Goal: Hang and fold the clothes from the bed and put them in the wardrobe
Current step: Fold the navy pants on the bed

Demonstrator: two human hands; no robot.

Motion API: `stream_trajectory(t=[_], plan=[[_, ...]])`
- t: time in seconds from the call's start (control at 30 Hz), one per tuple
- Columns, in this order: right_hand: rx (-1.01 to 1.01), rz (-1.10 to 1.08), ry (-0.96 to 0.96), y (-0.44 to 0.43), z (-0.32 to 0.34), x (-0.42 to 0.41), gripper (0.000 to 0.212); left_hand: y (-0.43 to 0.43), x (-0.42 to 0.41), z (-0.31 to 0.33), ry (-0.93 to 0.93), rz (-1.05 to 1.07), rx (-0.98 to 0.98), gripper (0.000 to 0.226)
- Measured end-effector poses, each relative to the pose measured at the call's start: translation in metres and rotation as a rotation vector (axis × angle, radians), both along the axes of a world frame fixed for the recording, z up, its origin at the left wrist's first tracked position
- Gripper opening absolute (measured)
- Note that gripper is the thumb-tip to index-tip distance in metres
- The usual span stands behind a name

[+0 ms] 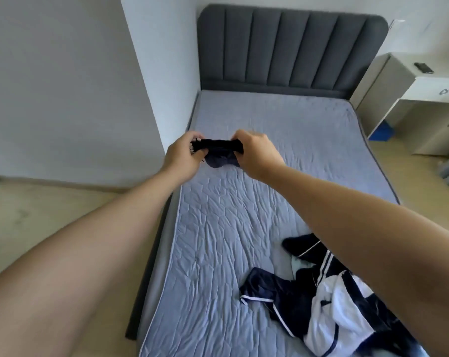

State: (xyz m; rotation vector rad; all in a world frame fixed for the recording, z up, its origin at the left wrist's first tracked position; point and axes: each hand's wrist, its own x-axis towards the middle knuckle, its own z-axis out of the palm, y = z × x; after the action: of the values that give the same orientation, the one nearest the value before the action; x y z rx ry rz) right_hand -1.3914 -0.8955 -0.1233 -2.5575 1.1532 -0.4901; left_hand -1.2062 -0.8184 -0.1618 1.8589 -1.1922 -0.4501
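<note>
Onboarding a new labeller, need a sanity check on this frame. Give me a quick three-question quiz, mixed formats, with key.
1. True or false: the left hand and the right hand both grip the small dark garment.
2. Multiple choice: where does the navy and white clothes pile lie? A) on a chair B) in a basket C) on the near right part of the bed.
3. Fill in: the padded headboard is ____ in colour.

Key: 1 true; 2 C; 3 grey.
</note>
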Motion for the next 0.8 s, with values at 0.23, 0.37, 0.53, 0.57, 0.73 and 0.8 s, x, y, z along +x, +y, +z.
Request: stream_trajectory(t=[0.23, 0.37, 0.53, 0.57, 0.73, 0.8], plan=[[0.422, -0.021, 0.328, 0.108, -0.187, -0.030, 0.011, 0.127, -0.044, -0.183, 0.402, 0.046, 0.472, 0.026], [0.615, 0.009, 0.484, 0.173, -0.250, -0.044, 0.013, 0.188, -0.072, -0.233, 0.814, 0.284, 0.661, 0.036], [0.798, 0.091, 0.620, 0.245, -0.285, -0.060, 0.013, 0.261, -0.090, -0.272, 1.056, 0.379, 0.826, 0.012], [0.830, 0.112, 0.640, 0.256, -0.287, -0.063, 0.017, 0.273, -0.093, -0.275, 1.118, 0.421, 0.836, 0.010], [0.963, 0.206, 0.674, 0.293, -0.289, -0.074, 0.024, 0.328, -0.102, -0.281, 1.176, 0.484, 0.883, 0.015], [1.028, 0.213, 0.690, 0.306, -0.291, -0.082, 0.024, 0.351, -0.110, -0.282, 1.166, 0.434, 0.924, 0.022]])
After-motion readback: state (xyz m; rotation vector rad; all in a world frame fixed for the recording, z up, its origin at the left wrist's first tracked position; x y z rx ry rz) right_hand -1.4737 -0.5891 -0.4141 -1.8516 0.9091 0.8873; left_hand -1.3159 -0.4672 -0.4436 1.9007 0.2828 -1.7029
